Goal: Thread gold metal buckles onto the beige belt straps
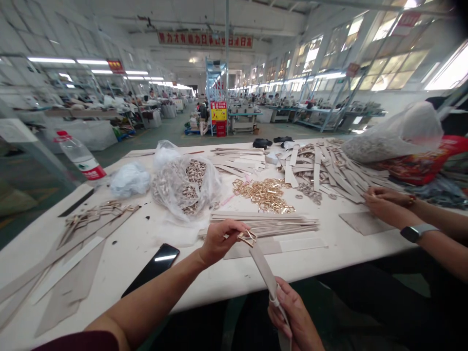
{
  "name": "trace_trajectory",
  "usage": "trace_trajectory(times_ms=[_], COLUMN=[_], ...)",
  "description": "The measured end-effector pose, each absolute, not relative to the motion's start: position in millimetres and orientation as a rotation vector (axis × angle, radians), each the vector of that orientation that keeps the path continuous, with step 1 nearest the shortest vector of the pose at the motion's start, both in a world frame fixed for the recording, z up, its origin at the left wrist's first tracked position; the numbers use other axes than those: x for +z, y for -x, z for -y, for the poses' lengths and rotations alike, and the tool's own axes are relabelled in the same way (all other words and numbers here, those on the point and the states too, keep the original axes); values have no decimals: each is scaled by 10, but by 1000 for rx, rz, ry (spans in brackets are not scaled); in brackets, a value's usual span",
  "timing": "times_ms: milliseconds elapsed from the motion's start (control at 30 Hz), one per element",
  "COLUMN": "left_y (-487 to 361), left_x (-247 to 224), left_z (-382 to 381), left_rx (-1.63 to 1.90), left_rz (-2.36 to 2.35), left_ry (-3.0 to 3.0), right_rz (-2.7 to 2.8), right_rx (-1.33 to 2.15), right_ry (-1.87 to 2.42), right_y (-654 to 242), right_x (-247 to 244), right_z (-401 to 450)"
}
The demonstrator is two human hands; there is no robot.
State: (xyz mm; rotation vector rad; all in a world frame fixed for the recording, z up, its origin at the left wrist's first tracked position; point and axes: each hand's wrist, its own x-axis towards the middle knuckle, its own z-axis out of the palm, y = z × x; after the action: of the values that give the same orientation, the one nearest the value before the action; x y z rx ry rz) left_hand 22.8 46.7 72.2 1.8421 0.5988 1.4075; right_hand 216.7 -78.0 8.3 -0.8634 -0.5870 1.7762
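Between thumb and fingers, my left hand (222, 240) pinches a gold buckle (248, 238) above the table's front part. A beige belt strap (263, 269) runs from the buckle down to my right hand (292, 312), whose fingers are wrapped round it. Whether the strap's tip passes through the buckle, I cannot tell. A small loop (273, 291) sits around the strap at my right fingers. Just beyond my hands lies a stack of flat beige straps (263, 225), with a heap of gold buckles (266, 194) behind it.
A clear bag of small loops (185, 183) stands left of the buckles. Straps with buckles (98, 214), a phone (155, 265) and a water bottle (82, 158) are on the left. At right, a co-worker's hands (387, 200) work beside a large strap pile (329, 165).
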Motion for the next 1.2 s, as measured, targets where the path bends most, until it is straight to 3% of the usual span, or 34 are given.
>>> trace_trajectory(times_ms=[900,1200], left_y=[-699,-723], left_x=[553,300], left_z=[-178,-101], left_rx=[1463,847], left_rz=[-530,-749], left_ry=[-1265,-1211], right_rz=[394,540], right_rx=[1681,1384], right_ry=[626,1085], right_y=[-1796,-1991], right_x=[91,286], right_z=[850,673])
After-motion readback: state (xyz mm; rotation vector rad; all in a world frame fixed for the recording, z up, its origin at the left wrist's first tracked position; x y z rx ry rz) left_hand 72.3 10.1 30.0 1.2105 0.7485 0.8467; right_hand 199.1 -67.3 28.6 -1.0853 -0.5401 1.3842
